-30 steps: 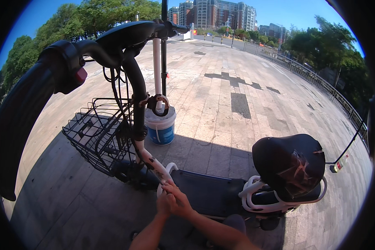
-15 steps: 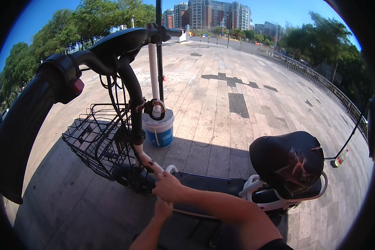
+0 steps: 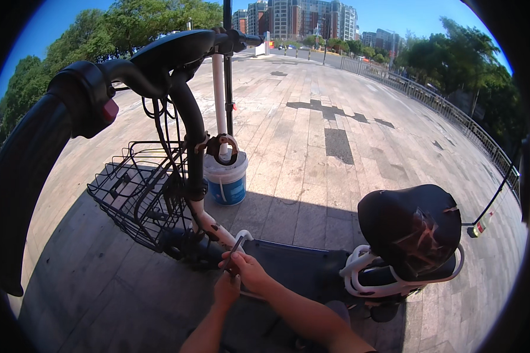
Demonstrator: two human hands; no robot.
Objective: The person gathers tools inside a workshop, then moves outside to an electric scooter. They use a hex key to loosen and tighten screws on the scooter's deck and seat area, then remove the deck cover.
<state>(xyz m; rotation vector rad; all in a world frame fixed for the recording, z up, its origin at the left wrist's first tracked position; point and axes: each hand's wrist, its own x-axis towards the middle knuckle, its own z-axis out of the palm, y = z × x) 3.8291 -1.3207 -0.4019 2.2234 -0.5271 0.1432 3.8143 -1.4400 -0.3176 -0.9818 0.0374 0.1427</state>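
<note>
Both forearms come up from the lower edge, right of the handlebar grip, and converge on one spot just left of centre. Right forearm slants up and leftward; its right hand (image 3: 250,274) is the farther of the two, knuckles outward, thumb laid along a slim, straight, dark-grey bar-like object (image 3: 234,249), fingers curled beneath. Grip narrow, closed on the object. Left forearm is steeper; left hand (image 3: 227,289) sits just below and left of the right, fingers bent upward near the object's lower end. Cannot tell whether the left fingers grasp it; hands overlap there.

Object stands tilted, upper end leaning right, in front of the white, scuffed metal tube (image 3: 219,232) of an electric scooter and near its small white loop. Contact with the tube unclear.

About the hands: flat black footboard (image 3: 291,262) beyond and to the right; dark rounded seat (image 3: 388,215) with a shiny, wrinkled patch farther right. To the left, black wire basket (image 3: 150,142); above it, black handlebar grip (image 3: 26,170) with red button. White-and-blue plastic bucket (image 3: 229,189) stands beyond the tube on pale stone paving (image 3: 282,135), a white pole rising from it.
</note>
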